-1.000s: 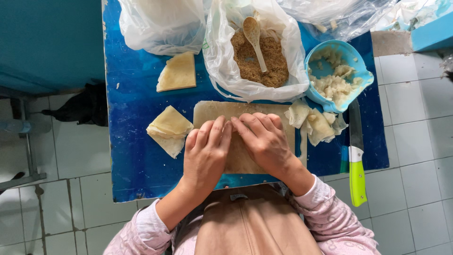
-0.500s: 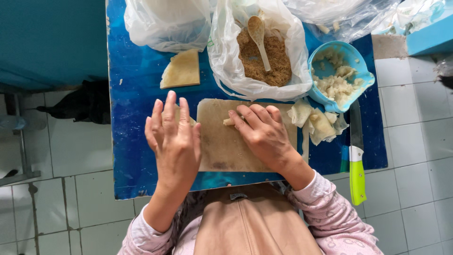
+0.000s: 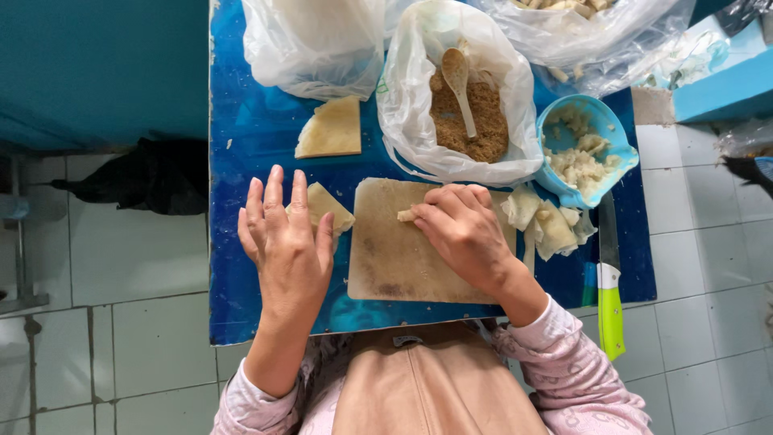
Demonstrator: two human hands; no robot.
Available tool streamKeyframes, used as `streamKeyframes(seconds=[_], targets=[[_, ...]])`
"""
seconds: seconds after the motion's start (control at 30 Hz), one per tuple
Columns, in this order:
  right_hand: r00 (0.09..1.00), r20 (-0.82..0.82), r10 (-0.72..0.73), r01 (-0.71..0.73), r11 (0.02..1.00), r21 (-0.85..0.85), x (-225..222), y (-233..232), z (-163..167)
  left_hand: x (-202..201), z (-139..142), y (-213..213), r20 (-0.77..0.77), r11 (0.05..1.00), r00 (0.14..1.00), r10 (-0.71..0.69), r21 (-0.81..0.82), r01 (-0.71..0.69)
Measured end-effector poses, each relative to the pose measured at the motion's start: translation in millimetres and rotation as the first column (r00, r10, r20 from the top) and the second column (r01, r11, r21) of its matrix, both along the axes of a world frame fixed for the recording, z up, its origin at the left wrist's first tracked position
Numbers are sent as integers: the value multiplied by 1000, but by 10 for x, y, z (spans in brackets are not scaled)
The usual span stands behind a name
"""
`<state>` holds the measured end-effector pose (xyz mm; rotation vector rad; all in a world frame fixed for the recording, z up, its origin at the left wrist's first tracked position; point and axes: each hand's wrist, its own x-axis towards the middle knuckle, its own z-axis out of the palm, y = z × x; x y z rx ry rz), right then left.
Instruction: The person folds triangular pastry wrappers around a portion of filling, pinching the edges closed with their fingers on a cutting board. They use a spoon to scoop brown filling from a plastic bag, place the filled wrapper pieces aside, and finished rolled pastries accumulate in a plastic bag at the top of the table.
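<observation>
My left hand (image 3: 286,246) hovers flat with fingers spread over a pale folded wrapper piece (image 3: 328,205) at the left of a wooden cutting board (image 3: 394,258). My right hand (image 3: 463,234) rests on the board's upper part, its fingers pinched on a small pale dough piece (image 3: 407,215). Both lie on a blue table (image 3: 250,153). A second pale wrapper piece (image 3: 330,129) sits further back.
A plastic bag of brown crumbly filling (image 3: 471,121) with a spoon (image 3: 457,76) stands behind the board. A blue bowl (image 3: 588,149) of pale pieces is at the right, loose wrappers (image 3: 543,221) beside it. A green-handled knife (image 3: 609,282) lies at the table's right edge. More bags are behind.
My left hand has lifted off the board and moved left over the folded wrapper. My right hand has closed its fingers on a small dough piece on the board.
</observation>
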<state>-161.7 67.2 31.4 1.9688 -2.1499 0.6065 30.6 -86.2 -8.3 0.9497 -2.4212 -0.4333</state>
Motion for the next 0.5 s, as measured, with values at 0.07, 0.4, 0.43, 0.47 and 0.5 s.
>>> streamKeyframes(seconds=[0.07,0.4,0.43,0.47,0.5], targets=[[1000,15,20,-20,1000,7,5,7,19,7,-14,-2,-9,1000,1000,5,21,-5],[947,321,22,-25,1000,4,-235,-150,124,26,-28,-22,-23,999,1000,3,37,-2],[917,398,18,-1,999,-43,-347,-179,146,32,-33,-22,-28,999,1000,2,37,-1],[881,473,18,28,996,-89,-472,-223,161,38,-37,-24,-31,1000,999,15,27,-14],[902,430,-35,112,982,-154,-626,-290,167,37,-43,-29,-35,1000,999,26,16,-26]])
